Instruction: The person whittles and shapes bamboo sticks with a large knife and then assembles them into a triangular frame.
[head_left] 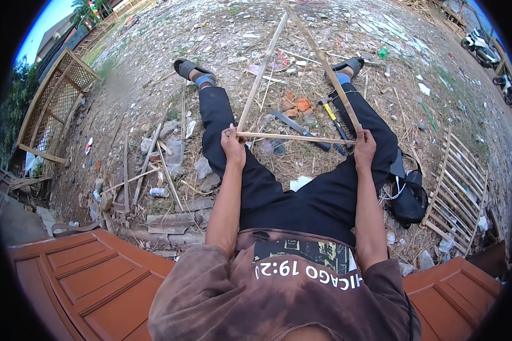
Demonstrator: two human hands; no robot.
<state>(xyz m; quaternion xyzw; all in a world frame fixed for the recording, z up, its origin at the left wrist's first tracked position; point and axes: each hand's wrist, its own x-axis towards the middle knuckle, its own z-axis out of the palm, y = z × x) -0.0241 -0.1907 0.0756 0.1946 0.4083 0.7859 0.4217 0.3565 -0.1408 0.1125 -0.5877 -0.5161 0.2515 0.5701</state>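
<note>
A triangular frame of thin wooden strips (pixel 296 137) lies across my spread legs, its point far ahead between my feet. My left hand (pixel 234 149) is closed around the corner where the left strip meets the crosspiece. At the opposite corner, my right hand (pixel 364 149) grips the frame in the same way. Under and beyond the crosspiece, on the ground between my legs, are a long-bladed knife (pixel 293 124) with a dark handle and a hammer (pixel 331 113) with a yellow and black handle. Broken orange brick pieces (pixel 302 104) lie just past them.
A slatted wooden rack (pixel 456 190) lies at the right, near a black bag (pixel 408 202). Loose wood strips (pixel 168 176) and a can (pixel 159 192) are on the left. A lattice panel (pixel 57 108) leans farther left. Brown panelled wood (pixel 102 284) is behind me. Parked motorbikes (pixel 483 54) stand far right.
</note>
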